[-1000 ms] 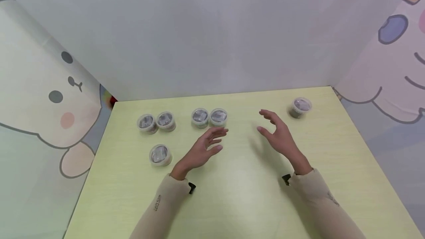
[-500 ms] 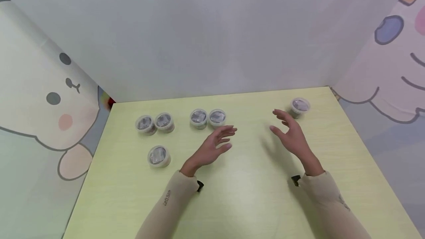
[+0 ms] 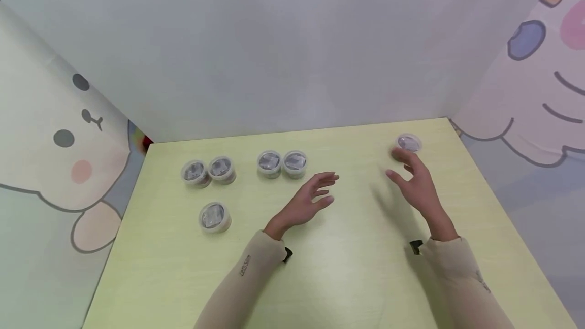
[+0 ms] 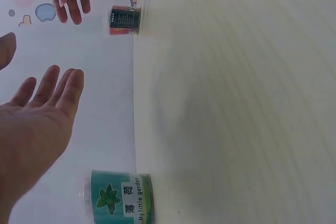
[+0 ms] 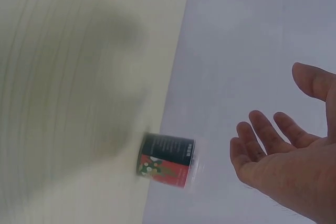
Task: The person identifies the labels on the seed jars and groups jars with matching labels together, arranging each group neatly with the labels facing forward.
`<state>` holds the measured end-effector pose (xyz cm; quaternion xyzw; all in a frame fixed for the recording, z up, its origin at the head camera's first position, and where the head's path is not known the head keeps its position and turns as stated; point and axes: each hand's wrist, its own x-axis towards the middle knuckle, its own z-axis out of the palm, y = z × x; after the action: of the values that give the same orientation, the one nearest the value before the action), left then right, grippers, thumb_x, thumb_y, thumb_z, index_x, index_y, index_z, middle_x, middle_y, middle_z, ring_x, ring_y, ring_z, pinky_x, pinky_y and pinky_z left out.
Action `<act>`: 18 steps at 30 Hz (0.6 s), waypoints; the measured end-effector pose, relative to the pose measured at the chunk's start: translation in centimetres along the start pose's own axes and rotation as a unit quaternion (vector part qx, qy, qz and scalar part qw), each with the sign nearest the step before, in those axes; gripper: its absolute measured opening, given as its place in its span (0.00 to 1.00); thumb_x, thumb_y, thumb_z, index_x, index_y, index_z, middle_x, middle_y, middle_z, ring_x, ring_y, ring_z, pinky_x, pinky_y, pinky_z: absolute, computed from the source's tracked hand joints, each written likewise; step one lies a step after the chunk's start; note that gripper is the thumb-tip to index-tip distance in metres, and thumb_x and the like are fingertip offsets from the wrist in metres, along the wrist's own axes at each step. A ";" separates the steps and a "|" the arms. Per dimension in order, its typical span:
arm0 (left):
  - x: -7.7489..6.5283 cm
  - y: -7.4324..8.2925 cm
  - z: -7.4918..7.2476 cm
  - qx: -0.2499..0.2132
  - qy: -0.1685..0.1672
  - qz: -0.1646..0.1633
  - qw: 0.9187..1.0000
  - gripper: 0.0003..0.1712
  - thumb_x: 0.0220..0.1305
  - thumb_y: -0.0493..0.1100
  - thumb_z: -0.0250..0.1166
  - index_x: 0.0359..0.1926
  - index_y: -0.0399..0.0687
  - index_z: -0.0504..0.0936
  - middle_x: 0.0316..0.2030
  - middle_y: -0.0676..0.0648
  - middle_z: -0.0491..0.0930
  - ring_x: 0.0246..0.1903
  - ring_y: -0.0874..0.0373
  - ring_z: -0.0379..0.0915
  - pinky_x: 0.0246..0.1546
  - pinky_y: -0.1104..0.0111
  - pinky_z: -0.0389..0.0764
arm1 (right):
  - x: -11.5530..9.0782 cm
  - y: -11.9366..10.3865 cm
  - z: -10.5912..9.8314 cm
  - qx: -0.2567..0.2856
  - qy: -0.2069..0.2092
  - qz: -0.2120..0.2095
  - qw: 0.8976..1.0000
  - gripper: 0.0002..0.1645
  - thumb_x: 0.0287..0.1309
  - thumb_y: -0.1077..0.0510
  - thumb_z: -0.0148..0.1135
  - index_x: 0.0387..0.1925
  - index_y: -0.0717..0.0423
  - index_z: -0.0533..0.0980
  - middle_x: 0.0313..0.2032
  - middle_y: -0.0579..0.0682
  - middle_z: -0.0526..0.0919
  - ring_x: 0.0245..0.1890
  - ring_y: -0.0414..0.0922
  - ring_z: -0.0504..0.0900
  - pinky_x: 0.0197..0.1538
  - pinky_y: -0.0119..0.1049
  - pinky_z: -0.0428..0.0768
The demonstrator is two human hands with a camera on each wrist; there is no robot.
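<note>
My left hand [image 3: 305, 203] is held above the middle of the table, its fingers loosely extended and holding nothing. Close to it stand two lidded clear tubs side by side, one left [image 3: 269, 162] and one right [image 3: 295, 161]. A green tub [image 4: 122, 198] labelled "My little garden" appears below that hand in the left wrist view. My right hand [image 3: 417, 185], also holding nothing, hovers with fingers apart near a lone tub [image 3: 410, 142] at the back right, partly covering it. That tub's label [image 5: 166, 160] is dark and red in the right wrist view. No contact is visible.
Farther left, two more tubs stand together, a left one [image 3: 195, 173] and a right one [image 3: 222, 169]. Another tub [image 3: 214, 217] stands nearer the front. The pale yellow table [image 3: 338, 278] meets a plain back wall [image 3: 297, 55] and cartoon-printed side walls.
Both hands have moved right over the table, and the right hand has come closer to the back-right tub. The view has shifted slightly. The tubs have stayed in place.
</note>
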<state>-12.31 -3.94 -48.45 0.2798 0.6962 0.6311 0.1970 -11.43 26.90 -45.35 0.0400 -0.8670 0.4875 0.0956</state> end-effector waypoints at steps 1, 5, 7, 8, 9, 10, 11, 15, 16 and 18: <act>0.2 0.0 0.1 0.000 0.000 -0.002 1.000 0.34 0.79 0.33 0.60 0.79 0.36 0.59 0.76 0.35 0.66 0.76 0.44 0.63 0.74 0.55 0.69 | 0.0 0.1 -0.2 -0.002 0.004 0.003 1.000 0.35 0.67 0.71 0.66 0.72 0.72 0.66 0.69 0.72 0.71 0.70 0.70 0.68 0.70 0.69 0.66; 1.0 0.0 0.7 -0.006 0.003 -0.013 1.000 0.34 0.79 0.33 0.60 0.80 0.39 0.59 0.76 0.36 0.65 0.76 0.45 0.63 0.75 0.55 0.68 | 0.0 0.5 -1.0 -0.007 0.016 0.011 1.000 0.35 0.67 0.71 0.66 0.72 0.72 0.66 0.69 0.72 0.71 0.69 0.71 0.68 0.70 0.68 0.67; 1.4 -0.1 1.0 -0.006 0.005 -0.015 1.000 0.35 0.78 0.34 0.61 0.80 0.40 0.59 0.77 0.37 0.65 0.76 0.45 0.62 0.75 0.55 0.68 | -0.1 0.8 -1.4 -0.008 0.022 0.019 1.000 0.35 0.68 0.71 0.66 0.73 0.71 0.66 0.69 0.72 0.71 0.69 0.71 0.69 0.71 0.66 0.67; 1.6 -0.1 1.1 -0.006 0.005 -0.015 1.000 0.35 0.79 0.34 0.60 0.80 0.40 0.59 0.77 0.37 0.65 0.76 0.45 0.62 0.75 0.56 0.68 | -0.1 0.8 -1.6 -0.008 0.026 0.022 0.999 0.35 0.68 0.71 0.66 0.73 0.71 0.66 0.70 0.72 0.71 0.69 0.72 0.69 0.72 0.66 0.67; 1.8 -0.2 1.2 -0.005 0.004 -0.014 1.000 0.35 0.79 0.34 0.60 0.80 0.39 0.59 0.77 0.37 0.65 0.76 0.44 0.62 0.75 0.56 0.69 | -0.2 0.9 -1.8 -0.008 0.029 0.026 0.999 0.35 0.68 0.70 0.66 0.73 0.71 0.65 0.70 0.72 0.70 0.69 0.72 0.69 0.72 0.65 0.67; 2.0 -0.2 1.3 -0.006 0.004 -0.013 1.000 0.35 0.79 0.34 0.60 0.80 0.39 0.58 0.77 0.37 0.64 0.77 0.44 0.62 0.75 0.56 0.69 | -0.2 1.0 -1.9 -0.008 0.032 0.031 0.999 0.35 0.68 0.70 0.65 0.73 0.71 0.65 0.70 0.71 0.70 0.69 0.72 0.68 0.73 0.64 0.67; 2.2 -0.2 1.5 -0.006 0.004 -0.011 1.000 0.35 0.79 0.34 0.60 0.80 0.38 0.58 0.77 0.37 0.64 0.77 0.43 0.62 0.75 0.57 0.69 | -0.2 1.1 -2.1 -0.007 0.035 0.034 0.999 0.35 0.69 0.70 0.65 0.73 0.71 0.65 0.70 0.71 0.70 0.69 0.71 0.68 0.73 0.64 0.66; 3.0 -0.4 1.8 -0.006 0.004 -0.011 1.000 0.35 0.79 0.34 0.61 0.80 0.39 0.58 0.77 0.37 0.64 0.77 0.43 0.61 0.74 0.58 0.69 | -0.2 1.4 -2.7 -0.007 0.049 0.048 0.998 0.35 0.69 0.69 0.65 0.74 0.70 0.64 0.71 0.70 0.70 0.70 0.70 0.68 0.74 0.63 0.66; 3.1 -0.4 1.9 -0.008 0.005 -0.012 1.000 0.36 0.79 0.34 0.61 0.80 0.39 0.58 0.77 0.38 0.64 0.77 0.43 0.61 0.74 0.58 0.69 | -0.2 1.5 -2.8 -0.006 0.052 0.050 0.997 0.35 0.70 0.69 0.65 0.74 0.70 0.64 0.71 0.70 0.70 0.70 0.70 0.68 0.74 0.62 0.66; 3.5 -0.4 2.1 -0.007 0.006 -0.016 1.000 0.36 0.79 0.35 0.60 0.80 0.39 0.58 0.78 0.39 0.64 0.77 0.45 0.61 0.75 0.58 0.69 | -0.1 1.6 -3.0 -0.005 0.056 0.054 0.997 0.35 0.70 0.68 0.65 0.74 0.70 0.64 0.71 0.70 0.70 0.70 0.70 0.68 0.74 0.61 0.66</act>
<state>-13.75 -0.15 -48.79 0.2633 0.6974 0.6343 0.2046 -11.19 30.32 -45.22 -0.0345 -0.8638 0.4886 0.1180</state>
